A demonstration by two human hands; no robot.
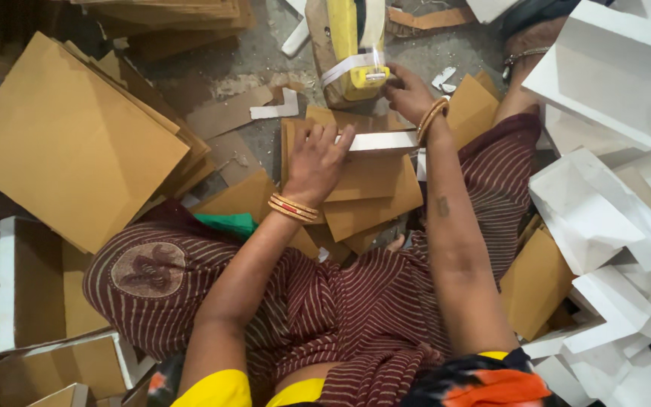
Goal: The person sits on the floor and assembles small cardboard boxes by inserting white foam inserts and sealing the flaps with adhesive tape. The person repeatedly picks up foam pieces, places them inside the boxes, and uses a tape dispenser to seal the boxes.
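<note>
I sit cross-legged on the floor in a maroon striped garment. My left hand (316, 160) presses flat on a brown cardboard piece (367, 185) with a white taped edge (384, 141) lying over a pile of similar sheets. My right hand (408, 92) reaches to a yellow tape dispenser (356, 53) and pinches the end of its white tape (349, 66). Both wrists wear bangles.
A big stack of brown cardboard sheets (69, 143) lies at the left. Folded white boxes (612, 173) pile up at the right. Taped brown boxes (35, 283) sit at the lower left. Cardboard scraps litter the concrete floor (258, 53).
</note>
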